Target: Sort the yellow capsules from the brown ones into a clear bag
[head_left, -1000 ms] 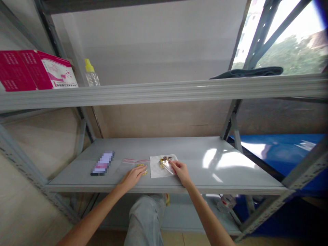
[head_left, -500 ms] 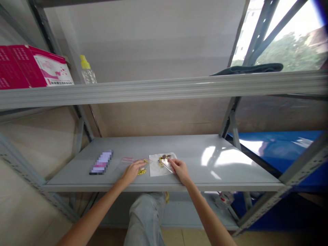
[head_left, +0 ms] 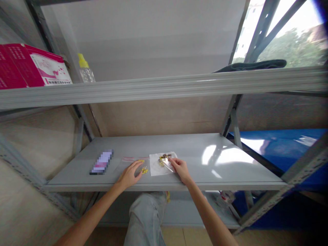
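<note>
My left hand [head_left: 130, 173] rests over a clear zip bag [head_left: 127, 159] with a red line along its top. Its fingers and thumb are apart. Small yellow pieces [head_left: 145, 170] lie at the thumb, and a few more show by the fingertips; I cannot tell whether they are in the bag or on it. My right hand [head_left: 180, 168] is closed in a pinch on a small clear plastic bag [head_left: 167, 165]. Under that bag lies a white paper sheet [head_left: 156, 171]. Small dark and yellow pieces [head_left: 164, 156] are at the sheet's upper part, too small to name.
A phone [head_left: 101, 162] lies on the grey shelf [head_left: 189, 143] at the left. On the upper shelf stand pink boxes [head_left: 33, 66] and a clear bottle [head_left: 86, 70] with a yellow cap; a folded dark cloth [head_left: 256, 65] lies at the right. Metal posts [head_left: 234, 119] frame the sides.
My left hand has shifted slightly left and down, and its thumb and fingers have spread apart. More of the zip bag's red line shows. The right hand keeps its pinch in place.
</note>
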